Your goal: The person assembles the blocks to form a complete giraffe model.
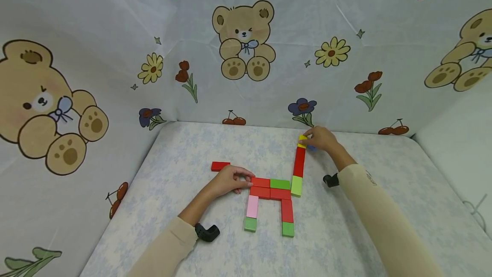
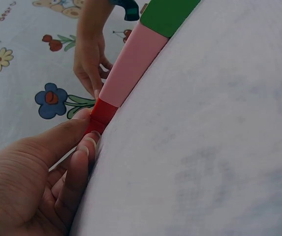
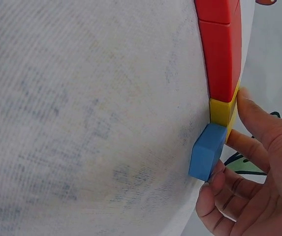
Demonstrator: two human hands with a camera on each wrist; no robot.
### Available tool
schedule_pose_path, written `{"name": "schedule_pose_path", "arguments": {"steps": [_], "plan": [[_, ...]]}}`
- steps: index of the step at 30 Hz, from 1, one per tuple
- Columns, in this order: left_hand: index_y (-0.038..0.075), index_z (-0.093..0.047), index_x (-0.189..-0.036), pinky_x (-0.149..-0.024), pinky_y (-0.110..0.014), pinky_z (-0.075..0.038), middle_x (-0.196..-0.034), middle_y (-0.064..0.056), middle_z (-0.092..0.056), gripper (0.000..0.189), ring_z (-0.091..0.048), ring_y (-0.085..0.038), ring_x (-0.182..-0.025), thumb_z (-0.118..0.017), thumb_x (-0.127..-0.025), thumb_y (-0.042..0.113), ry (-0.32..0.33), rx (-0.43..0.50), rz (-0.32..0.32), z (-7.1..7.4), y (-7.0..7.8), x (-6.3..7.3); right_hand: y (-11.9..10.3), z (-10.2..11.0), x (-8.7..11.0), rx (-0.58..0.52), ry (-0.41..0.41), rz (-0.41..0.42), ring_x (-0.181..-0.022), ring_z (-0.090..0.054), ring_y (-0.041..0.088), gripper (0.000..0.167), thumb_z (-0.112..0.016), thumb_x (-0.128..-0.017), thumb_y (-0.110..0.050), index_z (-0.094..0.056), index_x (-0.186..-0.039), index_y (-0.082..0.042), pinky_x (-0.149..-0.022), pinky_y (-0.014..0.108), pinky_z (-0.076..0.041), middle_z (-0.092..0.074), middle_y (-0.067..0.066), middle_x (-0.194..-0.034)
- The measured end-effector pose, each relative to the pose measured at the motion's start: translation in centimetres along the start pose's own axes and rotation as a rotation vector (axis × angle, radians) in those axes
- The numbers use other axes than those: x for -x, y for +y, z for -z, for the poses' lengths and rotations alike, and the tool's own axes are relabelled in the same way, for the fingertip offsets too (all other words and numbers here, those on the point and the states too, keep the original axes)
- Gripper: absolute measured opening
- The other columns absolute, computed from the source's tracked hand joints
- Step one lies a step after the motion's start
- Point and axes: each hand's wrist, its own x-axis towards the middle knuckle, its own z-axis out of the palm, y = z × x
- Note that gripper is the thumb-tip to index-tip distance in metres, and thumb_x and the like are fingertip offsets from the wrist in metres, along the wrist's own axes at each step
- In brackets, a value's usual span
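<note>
On the bench, the left hand pinches a red block at its row's outer end, the right hand a yellow block ending a column, seemingly for alignment.

Yellow blk abuts end of red blk, blue blk adj.
</note>
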Motion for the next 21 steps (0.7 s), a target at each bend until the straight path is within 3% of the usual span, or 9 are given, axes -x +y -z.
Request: {"name": "schedule_pose_path", "arguments": {"steps": [7,13,21], "plan": [[0.02,-0.078,-0.113,-0.056,-0.03,-0.056,-0.09,-0.001,-0.07,0.026,-0.059,-0.016,-0.052,-0.083,-0.087,0.025,-0.001,-0.008,0.003,0.0,0.4,0.0,0.0,0.3,0.9,-0.013,0.002,0.008,-0.106,-0.062,0.036,0.056,-0.07,-0.094,-0.042,-0.066,-0.134,-0.002,-0.085,0.048,-0.054,-0.065,0.023,-0.125],[0.021,-0.077,-0.113,-0.057,-0.031,-0.056,-0.091,0.0,-0.07,0.026,-0.059,-0.017,-0.052,-0.082,-0.088,0.026,-0.01,-0.005,-0.002,-0.3,0.4,-0.1,1.4,0.7,1.8,-0.025,0.026,-0.011,-0.107,-0.061,0.039,0.056,-0.063,-0.1,-0.041,-0.062,-0.135,0.003,-0.088,0.052,-0.054,-0.062,0.026,-0.127],[0.021,-0.078,-0.112,-0.056,-0.029,-0.055,-0.089,0.0,-0.07,0.026,-0.058,-0.015,-0.051,-0.083,-0.087,0.026,0.009,-0.015,0.013,-0.2,0.3,0.1,2.5,0.9,2.6,-0.065,-0.019,-0.011,-0.094,-0.06,0.033,0.056,-0.08,-0.088,-0.035,-0.066,-0.122,0.007,-0.08,0.042,-0.055,-0.065,0.022,-0.112]]}}
